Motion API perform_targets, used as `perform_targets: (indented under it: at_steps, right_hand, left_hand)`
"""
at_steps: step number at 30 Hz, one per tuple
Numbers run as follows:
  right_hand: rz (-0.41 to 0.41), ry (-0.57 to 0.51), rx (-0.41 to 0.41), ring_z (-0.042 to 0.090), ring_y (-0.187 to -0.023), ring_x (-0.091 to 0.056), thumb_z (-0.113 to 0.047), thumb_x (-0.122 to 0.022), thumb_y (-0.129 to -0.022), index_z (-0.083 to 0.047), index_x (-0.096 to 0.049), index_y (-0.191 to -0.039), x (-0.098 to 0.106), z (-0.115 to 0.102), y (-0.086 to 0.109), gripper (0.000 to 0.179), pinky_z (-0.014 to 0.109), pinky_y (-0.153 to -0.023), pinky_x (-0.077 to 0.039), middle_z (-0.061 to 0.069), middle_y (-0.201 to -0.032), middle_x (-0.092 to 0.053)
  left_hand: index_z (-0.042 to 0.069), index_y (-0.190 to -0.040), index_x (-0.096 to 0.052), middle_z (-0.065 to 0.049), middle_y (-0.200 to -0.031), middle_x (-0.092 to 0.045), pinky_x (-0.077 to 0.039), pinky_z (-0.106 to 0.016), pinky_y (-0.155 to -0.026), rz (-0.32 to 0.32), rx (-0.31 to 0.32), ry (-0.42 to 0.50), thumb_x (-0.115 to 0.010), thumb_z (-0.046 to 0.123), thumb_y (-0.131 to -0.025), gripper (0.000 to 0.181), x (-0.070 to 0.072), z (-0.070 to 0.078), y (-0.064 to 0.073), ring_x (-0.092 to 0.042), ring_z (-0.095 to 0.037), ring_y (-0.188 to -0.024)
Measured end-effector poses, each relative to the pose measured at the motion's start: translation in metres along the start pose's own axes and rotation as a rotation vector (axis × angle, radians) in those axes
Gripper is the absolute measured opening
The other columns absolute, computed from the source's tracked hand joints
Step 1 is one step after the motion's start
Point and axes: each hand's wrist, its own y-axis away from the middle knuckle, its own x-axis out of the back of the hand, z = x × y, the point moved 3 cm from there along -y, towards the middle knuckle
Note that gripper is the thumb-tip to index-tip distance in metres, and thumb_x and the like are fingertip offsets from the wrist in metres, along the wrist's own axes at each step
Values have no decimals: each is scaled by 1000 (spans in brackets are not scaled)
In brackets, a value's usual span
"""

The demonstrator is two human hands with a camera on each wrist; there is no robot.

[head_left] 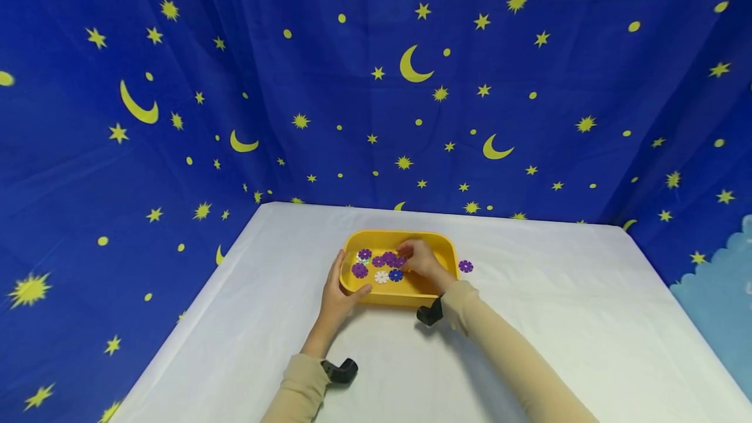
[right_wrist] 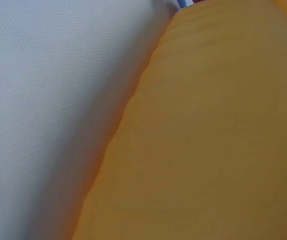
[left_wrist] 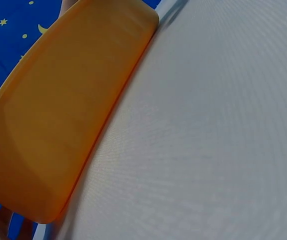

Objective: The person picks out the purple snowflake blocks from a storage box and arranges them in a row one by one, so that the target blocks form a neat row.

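The bin [head_left: 390,301] is sitting toward the table's [head_left: 587,292] far edge, left hand [head_left: 336,296] gripping its near-left corner. The right hand [head_left: 420,258] is reaching among discs [head_left: 360,270], its hold unclear; the right sleeve [head_left: 511,344] catching the near-right corner could spill them.

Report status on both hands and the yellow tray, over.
Left hand against yellow tray. Right hand inside, at purple discs, grip unclear. One purple disc outside, right; nothing blocking.
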Motion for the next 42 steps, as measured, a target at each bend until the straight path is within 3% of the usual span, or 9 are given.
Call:
perform_targets:
  at_steps: [9, 17, 24, 27, 28, 31, 39, 42]
  right_hand:
    - [3, 87, 74, 22, -84, -63, 8, -76, -72, 5, -69, -102, -2, 0, -1, 31, 35, -83, -58, 17, -96, -70]
    - [23, 63, 96, 20, -79, -59, 12, -73, -72, 6, -68, -100, -3, -1, 1, 29, 31, -74, -58, 18, -92, -69]
    - [30, -106, 9, 21, -70, -59, 17, -59, -80, 9, -64, -106, 1, 1, 0, 27, 29, -64, -59, 24, -93, -65]
    - [30, -154, 6, 22, -69, -59, 15, -60, -81, 7, -65, -104, 3, 5, -4, 25, 32, -64, -59, 22, -90, -65]
    - [27, -179, 53, 20, -67, -58, 12, -63, -80, 5, -66, -102, 1, 15, -11, 23, 29, -62, -58, 18, -86, -66]
    - [32, -201, 67, 20, -67, -59, 10, -64, -80, 3, -67, -100, -1, 18, -15, 22, 30, -61, -58, 15, -84, -66]
    - [94, -278, -27, 19, -79, -62, 11, -60, -84, 11, -61, -110, 8, -2, -1, 27, 29, -72, -59, 28, -102, -64]
    - [116, -302, -53, 19, -84, -63, 10, -60, -85, 9, -62, -112, 11, -4, 2, 27, 28, -78, -59, 26, -105, -65]
  left_hand:
    - [10, -152, -20, -11, -159, -22, -17, -53, -120, 13, -6, 2, -80, 26, -74, 100, -1, -1, 1, -21, -35, -146]
    - [12, -153, -19, -12, -159, -20, -16, -52, -120, 2, 21, 2, -79, 17, -75, 98, 0, 2, 2, -19, -34, -147]
    - [-1, -150, -20, -21, -157, -22, -18, -56, -119, -14, 8, -2, -78, 14, -75, 97, 6, 37, 11, -21, -41, -144]
    - [-1, -150, -20, -21, -156, -22, -18, -56, -118, -17, 9, -3, -78, 14, -75, 95, 7, 40, 12, -21, -41, -144]
    - [0, -150, -20, -21, -157, -22, -18, -56, -118, -16, 12, -4, -78, 14, -76, 95, 7, 41, 13, -21, -41, -144]
    - [0, -150, -20, -20, -157, -22, -18, -56, -118, -15, 13, -4, -77, 13, -76, 95, 8, 42, 13, -21, -41, -144]
    - [0, -150, -19, -19, -157, -21, -16, -55, -119, -14, 22, -6, -75, 11, -77, 93, 8, 42, 12, -20, -40, -145]
    - [1, -151, -19, -19, -157, -21, -15, -54, -120, -16, 31, -1, -75, 11, -78, 93, 7, 43, 12, -19, -39, -145]
